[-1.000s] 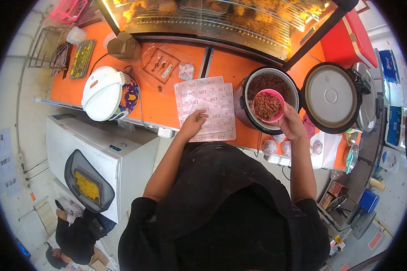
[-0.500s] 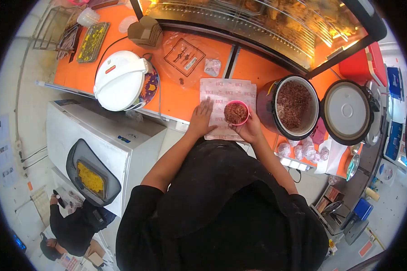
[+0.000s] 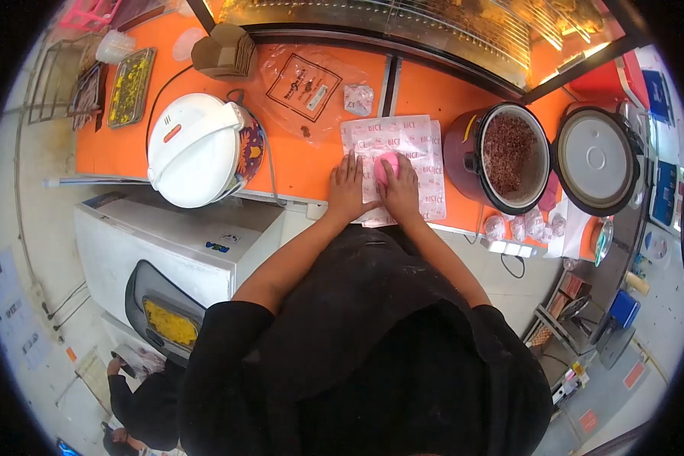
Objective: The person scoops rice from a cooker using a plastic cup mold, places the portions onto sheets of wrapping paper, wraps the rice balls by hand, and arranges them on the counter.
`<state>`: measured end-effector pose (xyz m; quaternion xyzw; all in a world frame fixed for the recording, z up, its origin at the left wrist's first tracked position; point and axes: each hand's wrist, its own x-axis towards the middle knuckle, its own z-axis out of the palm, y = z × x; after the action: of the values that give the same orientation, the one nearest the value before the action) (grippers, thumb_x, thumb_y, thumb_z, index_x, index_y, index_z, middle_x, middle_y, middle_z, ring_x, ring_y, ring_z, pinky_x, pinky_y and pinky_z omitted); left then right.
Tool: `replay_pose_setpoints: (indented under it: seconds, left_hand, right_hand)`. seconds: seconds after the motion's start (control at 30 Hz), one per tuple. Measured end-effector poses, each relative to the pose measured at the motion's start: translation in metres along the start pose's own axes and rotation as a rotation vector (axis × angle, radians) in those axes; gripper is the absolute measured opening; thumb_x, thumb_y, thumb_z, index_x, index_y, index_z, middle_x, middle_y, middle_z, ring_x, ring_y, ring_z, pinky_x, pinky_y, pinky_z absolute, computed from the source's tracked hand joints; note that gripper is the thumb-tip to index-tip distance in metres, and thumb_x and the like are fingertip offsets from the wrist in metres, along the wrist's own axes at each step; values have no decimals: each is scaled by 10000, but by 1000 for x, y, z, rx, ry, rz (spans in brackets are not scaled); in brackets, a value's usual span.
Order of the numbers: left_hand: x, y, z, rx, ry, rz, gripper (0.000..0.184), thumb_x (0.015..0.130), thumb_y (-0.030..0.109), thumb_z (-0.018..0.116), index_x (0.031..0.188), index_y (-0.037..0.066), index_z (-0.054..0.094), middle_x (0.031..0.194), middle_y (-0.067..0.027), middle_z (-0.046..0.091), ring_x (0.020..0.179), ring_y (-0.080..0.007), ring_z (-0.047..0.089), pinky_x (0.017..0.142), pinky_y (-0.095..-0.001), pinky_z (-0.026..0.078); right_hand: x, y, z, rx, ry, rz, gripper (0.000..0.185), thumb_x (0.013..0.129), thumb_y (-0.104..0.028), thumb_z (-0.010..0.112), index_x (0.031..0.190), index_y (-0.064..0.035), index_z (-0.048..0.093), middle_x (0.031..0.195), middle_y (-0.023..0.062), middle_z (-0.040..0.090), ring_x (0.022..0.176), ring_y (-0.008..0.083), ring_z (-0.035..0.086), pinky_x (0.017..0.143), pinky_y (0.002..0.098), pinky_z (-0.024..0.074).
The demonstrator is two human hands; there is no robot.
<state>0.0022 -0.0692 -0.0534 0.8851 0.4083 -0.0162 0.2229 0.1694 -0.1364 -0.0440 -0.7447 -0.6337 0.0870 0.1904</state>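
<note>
A pink cup (image 3: 385, 165) sits upside down on a stack of printed wrapping paper (image 3: 430, 178) at the counter's front edge. My right hand (image 3: 400, 188) has its fingers around the cup, pressing it against the paper. Whatever is under the cup is hidden. My left hand (image 3: 347, 188) lies flat on the paper's left side with fingers stretched out, close beside the cup. To the right stands an open rice cooker pot (image 3: 457, 154) holding reddish-brown rice (image 3: 512, 156).
A closed white-lidded rice cooker (image 3: 194, 148) stands at left. Behind the paper lie a plastic bag (image 3: 281, 106) and a small wrapped packet (image 3: 358, 99). Several wrapped packets (image 3: 536, 224) sit at front right. A glass display case (image 3: 387, 30) borders the back. Another person (image 3: 148, 406) is at lower left.
The pink cup, upright with rice showing before, is now turned over onto the paper by my right hand. My left hand stays on the paper. The view has shifted slightly.
</note>
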Motion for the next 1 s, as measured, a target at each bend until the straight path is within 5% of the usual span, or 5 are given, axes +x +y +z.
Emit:
replay_pose_setpoints:
  seconds: [0.37,0.6,0.73,0.9,1.0]
  left_hand:
    - [40,-44,-2,-625,538,-251,704,796,203,797,1350,-63,455,1238,-241,579,1166,-336,580,986,-447,470]
    - [99,-60,-2,-1124,213,-480,410,824,161,780,1127,-66,623,976,-136,687,806,-246,673,731,-325,544]
    - [74,-50,-17,-1047,231,-192,195,819,123,755,968,11,696,970,-96,680,861,-250,644,766,-358,510]
    - [33,-49,-60,-598,304,354,161,736,40,715,891,68,681,932,-50,660,949,-263,598,803,-403,461]
    - [25,-57,-52,-283,294,517,206,688,28,691,881,92,658,979,-35,659,998,-262,583,812,-404,448]
  right_hand:
    - [0,-12,-71,424,301,98,689,830,-169,790,1415,-35,453,1448,244,434,1338,421,436,1122,486,365]
    - [22,25,-187,101,642,282,754,839,-193,780,1454,17,397,1449,228,440,1353,407,427,1138,495,337]
    - [28,58,-213,-493,575,308,645,852,-217,740,1389,20,472,1393,242,486,1306,422,466,1103,522,356]
    - [42,13,-180,-23,381,-148,141,910,-136,632,1029,-60,642,1220,188,632,1133,396,589,960,514,440]
    - [37,-21,-109,14,12,-237,345,901,-225,623,1188,-33,614,1391,200,546,1333,377,475,1123,516,342]
